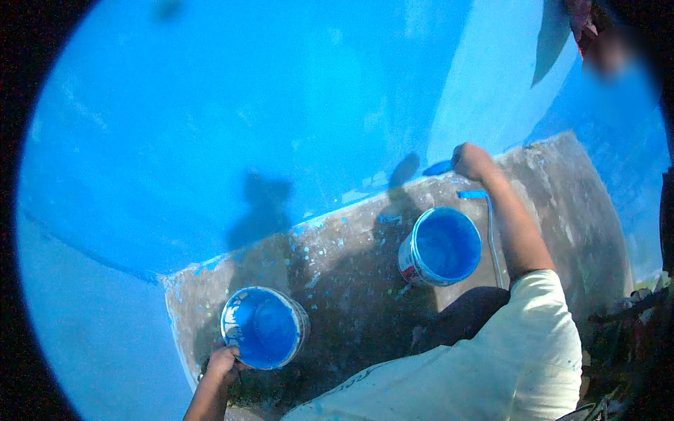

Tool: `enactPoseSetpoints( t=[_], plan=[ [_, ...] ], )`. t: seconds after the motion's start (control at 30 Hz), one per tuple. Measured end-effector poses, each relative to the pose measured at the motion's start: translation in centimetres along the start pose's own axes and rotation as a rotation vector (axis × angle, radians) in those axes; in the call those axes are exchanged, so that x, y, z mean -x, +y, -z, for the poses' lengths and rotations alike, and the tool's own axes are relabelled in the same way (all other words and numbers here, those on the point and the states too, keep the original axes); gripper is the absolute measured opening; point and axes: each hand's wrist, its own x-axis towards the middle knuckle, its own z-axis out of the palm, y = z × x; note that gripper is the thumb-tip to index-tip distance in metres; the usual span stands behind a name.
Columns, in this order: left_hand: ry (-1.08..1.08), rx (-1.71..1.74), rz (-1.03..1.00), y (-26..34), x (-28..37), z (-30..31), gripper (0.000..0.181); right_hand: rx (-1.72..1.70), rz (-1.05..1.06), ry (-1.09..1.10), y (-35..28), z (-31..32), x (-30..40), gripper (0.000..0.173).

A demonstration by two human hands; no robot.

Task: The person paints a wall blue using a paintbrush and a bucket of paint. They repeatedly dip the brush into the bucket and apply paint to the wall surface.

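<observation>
My left hand grips the rim of a paint bucket at the lower left, its inside coated in blue paint. My right hand is curled against the foot of the blue wall. From its fingers a dark blue flat shape sticks out to the left; it looks like a paint-covered brush head, its handle hidden in the fist. Below that hand a second paint bucket, also blue inside, stands on the concrete ledge. Between this bucket and my forearm lies a bent rod with a blue end, like a paint roller.
A pale section of wall rises above my right hand. Blue drips spot the ledge, and its front edge lies under my pale shirt. At the upper right a person is partly in view. Dark plants or debris edge the right side.
</observation>
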Motion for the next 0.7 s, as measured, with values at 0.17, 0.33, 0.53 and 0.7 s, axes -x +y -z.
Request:
enactPoseSetpoints(
  t=[0.17,0.33,0.53,0.7],
  plan=[
    [-0.012,-0.005,0.032,0.4,0.5,0.3,0.04,0.096,-0.097,-0.049,-2.0,-9.8,-5.3,0.019],
    [-0.023,-0.007,0.05,1.0,0.7,0.4,0.042,-0.039,-0.076,0.114,-2.7,-5.1,-7.2,0.019],
    [-0.03,0.012,0.045,0.8,0.1,0.2,0.045,-0.127,0.123,0.128,-2.2,0.8,-0.9,0.021],
    [-0.007,0.013,0.051,1.7,1.0,0.1,0.047,0.256,0.608,-0.292,-8.5,-8.4,-4.3,0.025]
  ],
)
